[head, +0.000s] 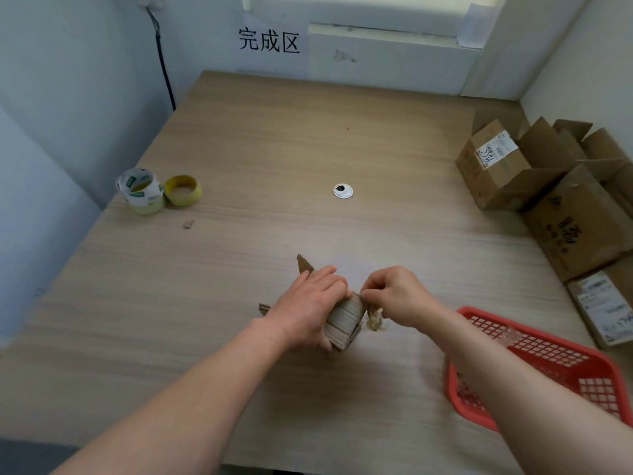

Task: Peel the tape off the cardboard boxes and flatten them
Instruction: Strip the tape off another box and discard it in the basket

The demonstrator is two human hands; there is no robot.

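Left hand [308,308] grips small cardboard box [346,320] to steady it w/ flaps up; right hand [394,296] pinches tape [375,322] at its edge, prob. peeling toward red basket [548,354].

A small box [346,320] is at the near part of the table [308,149], between the left hand [305,310] and the right hand [397,296]. A wad of tape [375,322] hangs under the right hand. A basket [596,378] lies to the right. More boxes [507,173] are piled behind it. Tape rolls [157,190] stand far left. A round cap [343,190] sits mid-table.
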